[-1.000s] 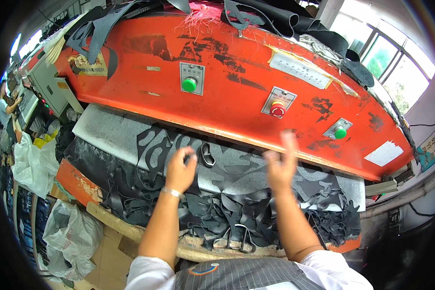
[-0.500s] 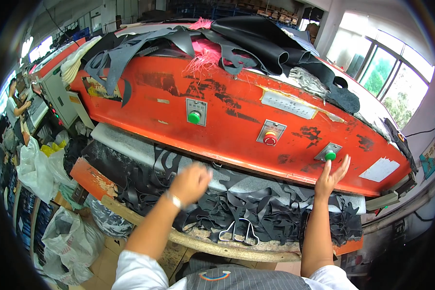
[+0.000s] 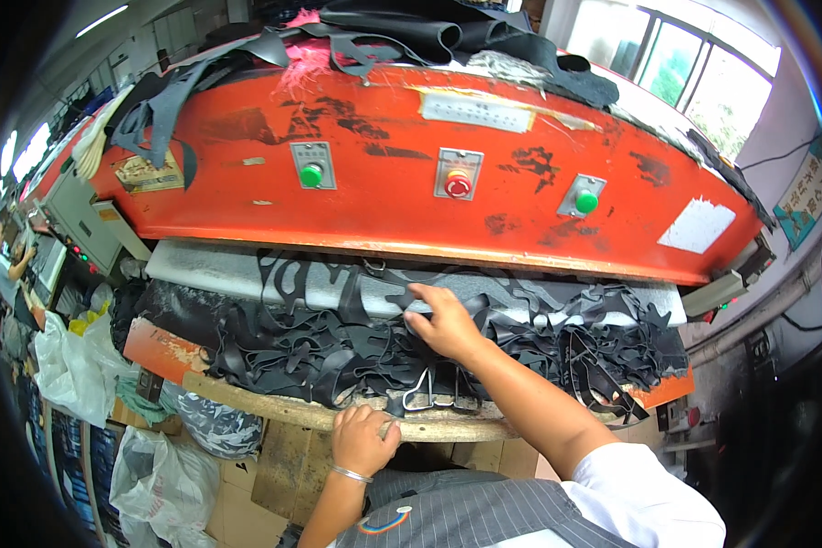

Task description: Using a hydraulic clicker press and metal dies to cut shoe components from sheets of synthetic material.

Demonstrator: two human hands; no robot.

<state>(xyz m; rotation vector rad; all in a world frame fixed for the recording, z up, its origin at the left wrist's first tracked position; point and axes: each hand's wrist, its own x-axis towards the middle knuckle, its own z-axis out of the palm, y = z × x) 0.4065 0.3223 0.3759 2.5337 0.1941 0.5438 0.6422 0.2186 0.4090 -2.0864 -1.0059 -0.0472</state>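
Now propping the left hand (image 3: 363, 438) on the pale wooden rail (image 3: 283, 413) instead of holding it up over the scraps, bending its fingers over the edge; not being able to tell whether gripping the wood or merely leaning. Bringing the right hand (image 3: 443, 324) off the right-hand green button (image 3: 586, 203) and down over the black offcuts (image 3: 320, 352), keeping thumb and forefinger apart with nothing visibly pinched — but being unable to tell whether touching the black cut sheet (image 3: 352, 301) just beyond. Leaving both hands clear of the controls, so probably turning from the panel to the material. Seeing that sheet lying full of holes across the white pad (image 3: 201, 265), partly below the red beam (image 3: 365, 210).

Looking wider from the left: passing a white plastic bag (image 3: 82, 370), then another plastic bag (image 3: 155, 484) lower down; noticing a bent silver metal piece (image 3: 434, 393) at the rail between both hands; above, finding a red knob (image 3: 458, 184) on the beam. Facing two obstacles — working under that overhanging beam, hiding the pad's rear, and reaching across tangled offcuts.
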